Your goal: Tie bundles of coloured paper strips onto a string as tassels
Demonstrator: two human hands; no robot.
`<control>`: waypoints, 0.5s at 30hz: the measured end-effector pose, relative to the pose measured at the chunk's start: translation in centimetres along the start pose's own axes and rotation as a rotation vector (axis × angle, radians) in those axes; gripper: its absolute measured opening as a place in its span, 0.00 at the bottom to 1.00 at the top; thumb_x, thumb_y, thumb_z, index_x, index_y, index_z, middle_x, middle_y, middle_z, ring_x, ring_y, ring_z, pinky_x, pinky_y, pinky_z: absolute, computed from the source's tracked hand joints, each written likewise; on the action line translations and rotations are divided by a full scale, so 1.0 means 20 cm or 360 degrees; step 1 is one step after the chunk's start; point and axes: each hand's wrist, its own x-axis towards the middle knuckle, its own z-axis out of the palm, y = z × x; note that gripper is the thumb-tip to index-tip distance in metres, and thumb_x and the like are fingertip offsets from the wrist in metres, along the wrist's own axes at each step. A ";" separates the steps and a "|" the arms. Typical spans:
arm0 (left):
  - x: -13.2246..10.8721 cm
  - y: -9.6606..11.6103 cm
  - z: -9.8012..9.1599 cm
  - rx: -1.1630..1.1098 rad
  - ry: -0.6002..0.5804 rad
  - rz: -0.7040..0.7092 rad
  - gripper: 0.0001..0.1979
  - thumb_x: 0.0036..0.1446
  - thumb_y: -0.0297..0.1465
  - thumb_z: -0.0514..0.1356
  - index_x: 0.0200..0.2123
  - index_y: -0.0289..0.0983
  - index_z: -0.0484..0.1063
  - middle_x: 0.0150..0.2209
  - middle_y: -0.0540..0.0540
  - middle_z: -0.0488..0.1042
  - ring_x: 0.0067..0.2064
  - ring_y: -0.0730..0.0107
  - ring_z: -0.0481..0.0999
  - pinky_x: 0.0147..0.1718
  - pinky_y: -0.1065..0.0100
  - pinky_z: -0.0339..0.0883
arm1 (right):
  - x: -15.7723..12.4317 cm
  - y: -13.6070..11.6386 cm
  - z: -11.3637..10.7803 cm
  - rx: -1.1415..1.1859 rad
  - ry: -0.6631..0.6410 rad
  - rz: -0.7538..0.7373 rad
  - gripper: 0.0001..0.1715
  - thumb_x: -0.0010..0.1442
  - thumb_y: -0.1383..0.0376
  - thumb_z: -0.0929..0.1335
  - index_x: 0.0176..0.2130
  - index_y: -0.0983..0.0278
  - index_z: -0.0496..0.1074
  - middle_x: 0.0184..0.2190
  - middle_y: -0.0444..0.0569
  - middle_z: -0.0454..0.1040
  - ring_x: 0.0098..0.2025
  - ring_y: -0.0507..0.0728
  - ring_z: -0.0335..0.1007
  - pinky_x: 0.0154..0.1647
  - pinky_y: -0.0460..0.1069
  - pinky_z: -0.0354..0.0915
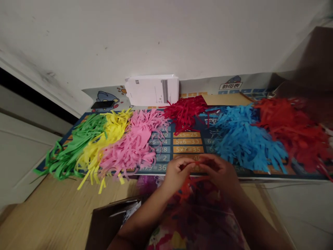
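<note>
Apparently a home: wood-look floor (52,215), scuffed white wall (145,38), cartoon-decorated multiplication mat (186,149).

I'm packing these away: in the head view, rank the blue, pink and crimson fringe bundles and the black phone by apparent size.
Largest to smallest:
1. Blue fringe bundle and pink fringe bundle: too alike to rank.
2. Crimson fringe bundle.
3. Black phone.

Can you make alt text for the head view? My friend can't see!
A left hand and right hand hold orange-red strips at the near edge of a times-table mat. On it, left to right, lie green fringe, yellow fringe, pink fringe, crimson fringe, blue fringe, red fringe.
</note>
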 end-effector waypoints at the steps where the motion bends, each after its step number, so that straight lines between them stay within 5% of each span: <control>1: 0.00 0.00 0.00 0.0071 0.0022 0.0054 0.08 0.57 0.35 0.64 0.31 0.37 0.80 0.28 0.47 0.78 0.30 0.70 0.73 0.32 0.70 0.64 | -0.01 0.00 0.02 0.0107 0.0025 0.0088 0.16 0.59 0.55 0.72 0.45 0.57 0.76 0.38 0.48 0.79 0.40 0.58 0.75 0.44 0.55 0.72; 6: -0.02 0.00 -0.02 0.0343 0.0009 0.0340 0.06 0.59 0.30 0.63 0.32 0.38 0.80 0.28 0.48 0.78 0.32 0.70 0.74 0.33 0.70 0.65 | -0.02 0.02 0.03 0.0280 0.0075 0.0185 0.13 0.58 0.54 0.73 0.40 0.59 0.76 0.37 0.47 0.79 0.39 0.57 0.76 0.43 0.53 0.72; 15: -0.03 0.01 -0.03 0.0552 -0.0105 0.0566 0.06 0.63 0.31 0.61 0.35 0.38 0.79 0.31 0.46 0.80 0.34 0.68 0.78 0.34 0.70 0.69 | -0.05 -0.01 0.02 -0.0112 0.0111 -0.0002 0.08 0.58 0.57 0.71 0.35 0.59 0.78 0.33 0.47 0.80 0.35 0.57 0.76 0.38 0.51 0.69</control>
